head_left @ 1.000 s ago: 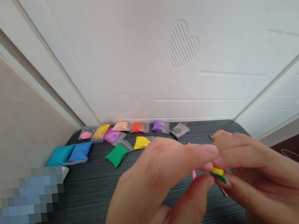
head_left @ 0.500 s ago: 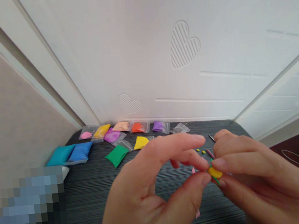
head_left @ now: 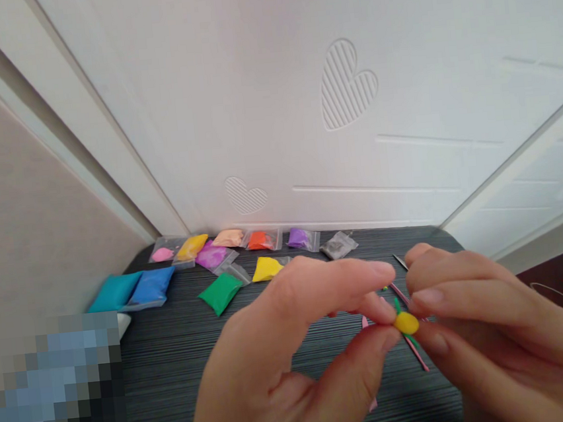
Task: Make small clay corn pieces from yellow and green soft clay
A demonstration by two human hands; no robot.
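Observation:
Both hands meet over the dark striped table [head_left: 178,380]. My left hand [head_left: 300,355] pinches a small yellow clay ball [head_left: 406,322] between thumb and middle finger, with the index finger stretched out above it. My right hand [head_left: 492,330] closes its fingertips on the same piece from the right, where thin green clay bits [head_left: 411,340] stick out above and below the yellow ball. A pink stick tool [head_left: 414,347] lies on the table right under the fingers.
Several small bags of coloured clay lie at the table's far side: teal [head_left: 114,292], blue [head_left: 150,286], green [head_left: 220,292], yellow [head_left: 266,268], orange [head_left: 259,240], purple [head_left: 298,238], and a nearly empty clear bag [head_left: 337,245]. A white panelled wall stands behind. A blurred patch covers the lower left.
The yellow ball has turned between the fingertips, and the green piece now shows as thin strips above and below it. My left index finger lifted off the clay and stays stretched out.

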